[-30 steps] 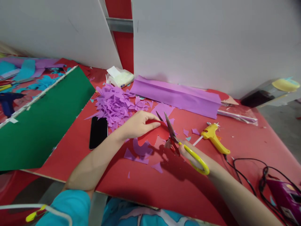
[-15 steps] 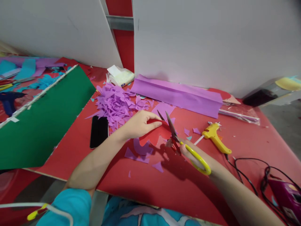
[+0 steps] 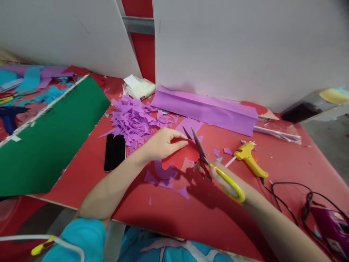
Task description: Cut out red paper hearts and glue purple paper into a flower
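My left hand [image 3: 160, 144] pinches the edge of a red paper piece [image 3: 181, 157] and holds it just above the red table [image 3: 196, 214]. My right hand [image 3: 222, 177] grips yellow-handled scissors [image 3: 211, 168]. Their blades are apart and straddle the far edge of the red paper, beside my left thumb and forefinger. Purple scraps [image 3: 163, 174] lie under and near the paper.
A black phone [image 3: 114, 151] lies left of my left wrist, next to a heap of purple cuttings [image 3: 133, 120]. A folded purple sheet [image 3: 207, 111] lies along the back board. A yellow glue gun [image 3: 249, 157] with black cables [image 3: 289, 203] is at right. A green board [image 3: 46, 138] is at left.
Almost nothing differs. The scissors and my right hand have shifted slightly toward me, with the blades still apart on the red paper.
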The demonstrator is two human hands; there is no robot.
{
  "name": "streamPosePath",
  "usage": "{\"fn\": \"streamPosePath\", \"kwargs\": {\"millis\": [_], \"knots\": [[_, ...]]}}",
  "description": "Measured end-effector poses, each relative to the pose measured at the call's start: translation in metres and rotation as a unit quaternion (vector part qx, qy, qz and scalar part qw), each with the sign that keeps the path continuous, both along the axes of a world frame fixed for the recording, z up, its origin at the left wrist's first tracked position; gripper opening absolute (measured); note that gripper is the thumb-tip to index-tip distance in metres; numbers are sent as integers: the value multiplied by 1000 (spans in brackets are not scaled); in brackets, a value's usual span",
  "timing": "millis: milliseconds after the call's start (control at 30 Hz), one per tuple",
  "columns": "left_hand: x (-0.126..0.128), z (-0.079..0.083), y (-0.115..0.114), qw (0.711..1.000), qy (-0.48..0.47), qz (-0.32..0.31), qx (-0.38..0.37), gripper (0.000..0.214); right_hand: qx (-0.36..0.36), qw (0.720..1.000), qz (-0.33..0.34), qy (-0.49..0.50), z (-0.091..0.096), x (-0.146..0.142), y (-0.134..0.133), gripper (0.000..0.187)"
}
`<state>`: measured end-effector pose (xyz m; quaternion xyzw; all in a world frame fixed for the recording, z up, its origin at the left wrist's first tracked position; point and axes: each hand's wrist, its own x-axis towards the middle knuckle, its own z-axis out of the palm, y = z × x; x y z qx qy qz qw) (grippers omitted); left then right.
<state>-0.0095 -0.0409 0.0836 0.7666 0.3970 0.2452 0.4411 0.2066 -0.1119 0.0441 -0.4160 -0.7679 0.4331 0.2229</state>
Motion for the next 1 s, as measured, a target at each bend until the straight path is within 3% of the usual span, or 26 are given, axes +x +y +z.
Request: {"fn": "streamPosePath", "kwargs": {"millis": [733,1000], "knots": [[-2,-2,4,999,35,-13,-11,24,-54,998,17,-15,-9,5,2,54],[-4,1,4,999,35,-35,-21,22,-50,998,16,-41,-1,2,1,54]]}}
